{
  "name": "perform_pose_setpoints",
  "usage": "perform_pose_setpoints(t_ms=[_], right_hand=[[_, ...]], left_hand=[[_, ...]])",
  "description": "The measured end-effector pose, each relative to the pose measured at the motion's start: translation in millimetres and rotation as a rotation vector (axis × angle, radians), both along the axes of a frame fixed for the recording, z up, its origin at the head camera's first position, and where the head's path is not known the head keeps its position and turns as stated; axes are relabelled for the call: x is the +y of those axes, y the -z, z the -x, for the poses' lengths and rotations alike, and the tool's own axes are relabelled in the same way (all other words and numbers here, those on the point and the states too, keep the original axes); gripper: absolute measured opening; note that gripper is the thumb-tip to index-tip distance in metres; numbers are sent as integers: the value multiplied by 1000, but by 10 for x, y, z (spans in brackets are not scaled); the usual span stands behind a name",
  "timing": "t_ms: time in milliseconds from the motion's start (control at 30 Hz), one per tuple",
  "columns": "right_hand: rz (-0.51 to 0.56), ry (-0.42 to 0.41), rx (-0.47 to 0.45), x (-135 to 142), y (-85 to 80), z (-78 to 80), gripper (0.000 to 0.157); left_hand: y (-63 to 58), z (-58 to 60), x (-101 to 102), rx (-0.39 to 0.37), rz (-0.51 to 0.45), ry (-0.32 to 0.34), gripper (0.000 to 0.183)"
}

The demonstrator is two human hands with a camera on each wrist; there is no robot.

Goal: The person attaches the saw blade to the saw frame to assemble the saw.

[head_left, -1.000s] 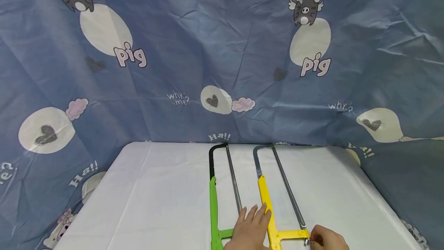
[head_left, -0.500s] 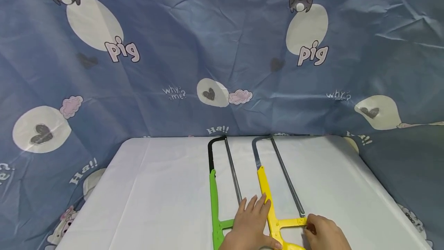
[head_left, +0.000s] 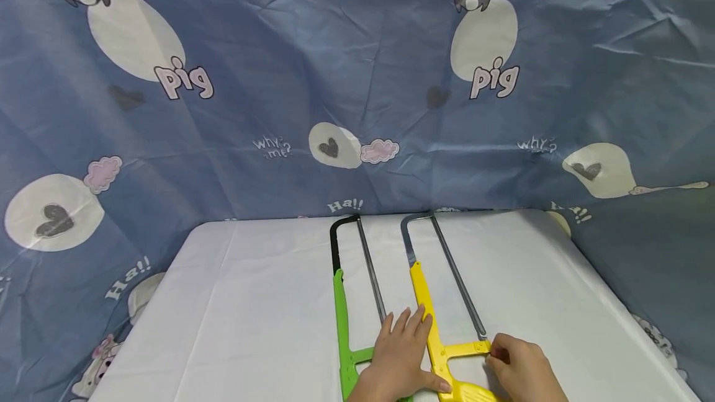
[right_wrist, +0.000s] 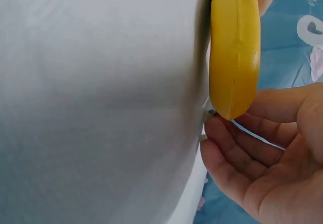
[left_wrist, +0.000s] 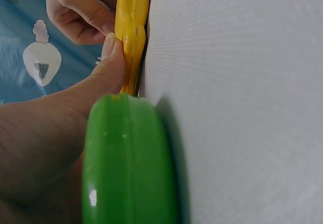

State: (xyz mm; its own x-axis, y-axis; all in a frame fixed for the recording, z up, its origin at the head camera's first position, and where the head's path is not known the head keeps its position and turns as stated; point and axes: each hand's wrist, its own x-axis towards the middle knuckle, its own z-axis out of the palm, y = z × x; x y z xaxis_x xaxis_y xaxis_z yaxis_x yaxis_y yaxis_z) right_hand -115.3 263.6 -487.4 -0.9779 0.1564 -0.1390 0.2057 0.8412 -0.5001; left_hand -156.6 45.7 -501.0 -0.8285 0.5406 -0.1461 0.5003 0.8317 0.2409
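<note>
A yellow hacksaw (head_left: 421,290) lies on the white table, its grey blade (head_left: 458,275) on the right side. My left hand (head_left: 393,358) rests against its yellow frame with fairly straight fingers, and the left thumb (left_wrist: 111,57) presses on the yellow handle. My right hand (head_left: 525,365) has curled fingers and thumb at the near blade end, pinching the wing nut there, which is mostly hidden by the fingers. In the right wrist view the yellow handle (right_wrist: 234,47) stands in front of the right fingertips. A green hacksaw (head_left: 342,315) lies to the left, partly under my left hand.
White cloth covers the table (head_left: 251,303). Behind and beside it hangs a blue curtain (head_left: 346,79) printed with pigs and words. The green handle (left_wrist: 126,163) stands close to my left wrist in its view.
My left thumb has come onto the yellow handle. The right fingers have closed in over the wing nut, which showed a second ago. The head view has tilted slightly.
</note>
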Motion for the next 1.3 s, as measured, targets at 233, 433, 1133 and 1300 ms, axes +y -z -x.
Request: perform_pose_setpoints(t_ms=[233, 433, 1133, 1300], right_hand=[[82, 50, -28, 35, 5, 1, 13], [128, 75, -56, 71, 29, 12, 12], [261, 95, -77, 130, 7, 31, 15], [289, 99, -82, 143, -3, 31, 17]], left_hand=[[-2, 0, -13, -15, -10, -9, 116], [-17, -16, -12, -15, -11, -12, 116], [-27, -12, -1, -21, -31, -17, 114], [-43, -11, 5, -19, -28, -16, 114]])
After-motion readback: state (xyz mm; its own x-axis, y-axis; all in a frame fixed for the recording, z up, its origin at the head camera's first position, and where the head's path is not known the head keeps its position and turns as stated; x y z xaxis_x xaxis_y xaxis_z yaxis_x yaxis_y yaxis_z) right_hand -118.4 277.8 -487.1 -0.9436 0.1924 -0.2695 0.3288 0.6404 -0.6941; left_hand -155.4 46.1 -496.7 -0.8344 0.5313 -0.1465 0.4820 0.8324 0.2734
